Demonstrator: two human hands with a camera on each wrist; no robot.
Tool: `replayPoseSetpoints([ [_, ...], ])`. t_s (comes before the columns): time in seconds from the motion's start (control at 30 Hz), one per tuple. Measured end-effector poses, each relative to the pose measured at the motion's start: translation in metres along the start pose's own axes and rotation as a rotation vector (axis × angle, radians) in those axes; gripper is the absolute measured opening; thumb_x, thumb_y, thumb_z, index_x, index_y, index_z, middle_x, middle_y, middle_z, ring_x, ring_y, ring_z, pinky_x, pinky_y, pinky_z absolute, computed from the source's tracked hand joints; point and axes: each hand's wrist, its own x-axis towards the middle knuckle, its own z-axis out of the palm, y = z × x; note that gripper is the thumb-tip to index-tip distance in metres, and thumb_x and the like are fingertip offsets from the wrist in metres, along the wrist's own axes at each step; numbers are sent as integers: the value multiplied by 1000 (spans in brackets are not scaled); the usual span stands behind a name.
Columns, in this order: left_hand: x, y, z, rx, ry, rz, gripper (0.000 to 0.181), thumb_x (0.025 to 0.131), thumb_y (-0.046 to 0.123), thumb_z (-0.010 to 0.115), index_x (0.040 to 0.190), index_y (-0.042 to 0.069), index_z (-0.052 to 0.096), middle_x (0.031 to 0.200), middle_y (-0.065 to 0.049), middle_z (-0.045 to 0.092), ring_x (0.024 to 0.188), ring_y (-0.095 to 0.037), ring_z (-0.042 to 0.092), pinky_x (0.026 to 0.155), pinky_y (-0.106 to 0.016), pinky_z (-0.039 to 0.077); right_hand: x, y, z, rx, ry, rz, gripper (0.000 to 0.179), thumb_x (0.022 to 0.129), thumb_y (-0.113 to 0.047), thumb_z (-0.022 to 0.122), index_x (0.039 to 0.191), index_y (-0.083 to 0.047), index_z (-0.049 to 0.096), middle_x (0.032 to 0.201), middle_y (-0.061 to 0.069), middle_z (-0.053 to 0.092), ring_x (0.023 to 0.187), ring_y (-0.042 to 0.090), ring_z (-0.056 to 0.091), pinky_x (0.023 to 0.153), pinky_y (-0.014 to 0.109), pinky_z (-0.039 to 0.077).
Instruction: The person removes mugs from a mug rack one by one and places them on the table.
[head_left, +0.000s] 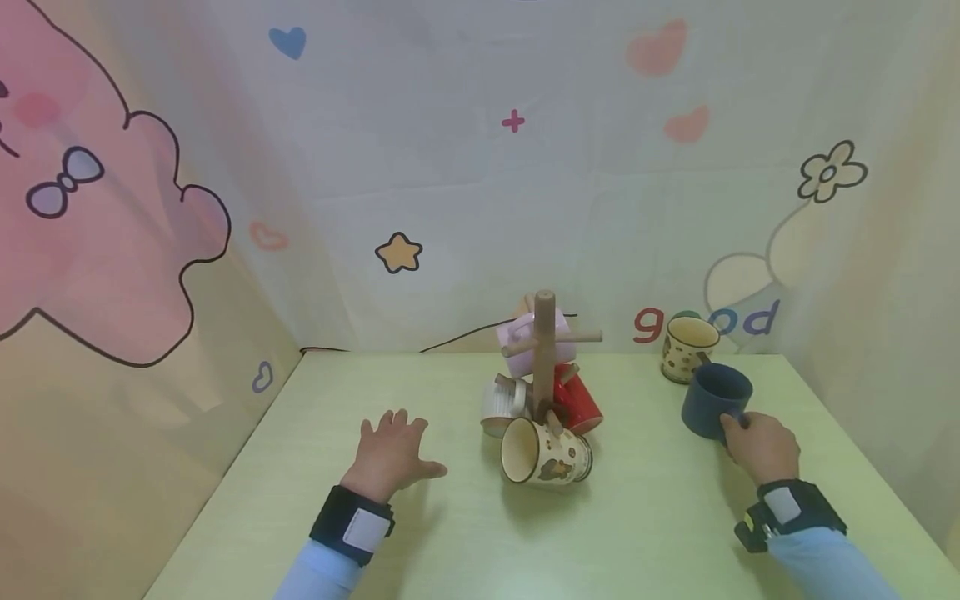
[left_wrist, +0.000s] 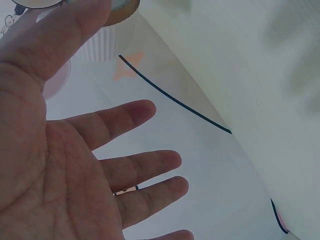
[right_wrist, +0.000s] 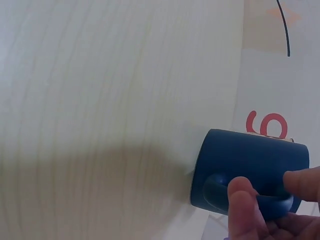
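My right hand [head_left: 765, 450] holds the dark blue mug [head_left: 712, 402] by its handle, on the right side of the table. In the right wrist view the thumb and fingers close around the mug's handle [right_wrist: 272, 206]. Over the table at left, my left hand [head_left: 390, 457] is spread with nothing in it; its palm and parted fingers fill the left wrist view. Between the hands stands a wooden mug tree [head_left: 545, 358]. On its pegs hang a lilac mug [head_left: 562, 342], a white ribbed mug [head_left: 495, 408], a red mug [head_left: 576, 404] and a cream patterned mug [head_left: 562, 460].
Just behind the blue mug, a second cream mug [head_left: 684, 354] with brown patterns stands upright at the table's back edge. The pale wooden table [head_left: 637, 533] is bordered by printed cloth walls [head_left: 465, 192] behind and at both sides. Bare pegs [head_left: 588, 337] stick out from the tree.
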Motion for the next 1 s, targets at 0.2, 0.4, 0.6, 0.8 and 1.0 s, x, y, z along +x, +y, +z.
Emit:
replayPoseSetpoints([
  [0.2, 2, -1, 2, -3, 11, 2, 70, 76, 49, 82, 127, 5, 63, 121, -21, 58, 117, -41, 51, 98, -68, 35, -6, -2, -5, -40, -5, 6, 50, 102, -34, 44, 99, 13, 61, 75, 18, 64, 68, 32, 58, 53, 38, 40],
  [0.4, 6, -3, 3, -12, 25, 1, 69, 78, 51, 79, 127, 5, 62, 126, -22, 58, 119, -42, 51, 99, -68, 36, -13, -11, -13, -106, 29, 65, 63, 101, -42, 42, 127, 14, 50, 119, 38, 56, 96, 55, 59, 62, 55, 50],
  [0.6, 12, 0, 2, -16, 45, 13, 69, 82, 52, 76, 130, 5, 61, 130, -22, 57, 122, -42, 51, 100, -67, 36, -22, -32, -16, -119, 112, 25, 66, 102, -42, 46, 134, 15, 43, 127, 44, 41, 102, 64, 52, 66, 66, 49],
  [0.8, 20, 8, -7, -27, 122, 50, 71, 85, 58, 70, 131, 5, 61, 130, -21, 58, 120, -41, 54, 99, -62, 40, -31, -69, -19, -101, 144, -166, 60, 102, -38, 50, 133, 13, 48, 128, 42, 46, 104, 61, 54, 66, 66, 50],
  [1.0, 29, 23, -24, -33, 222, 116, 73, 87, 64, 63, 129, 4, 63, 124, -18, 63, 109, -37, 62, 90, -53, 49, -38, -122, -22, -62, 59, -397, 55, 101, -38, 55, 133, 7, 54, 115, 29, 64, 91, 41, 64, 66, 52, 53],
])
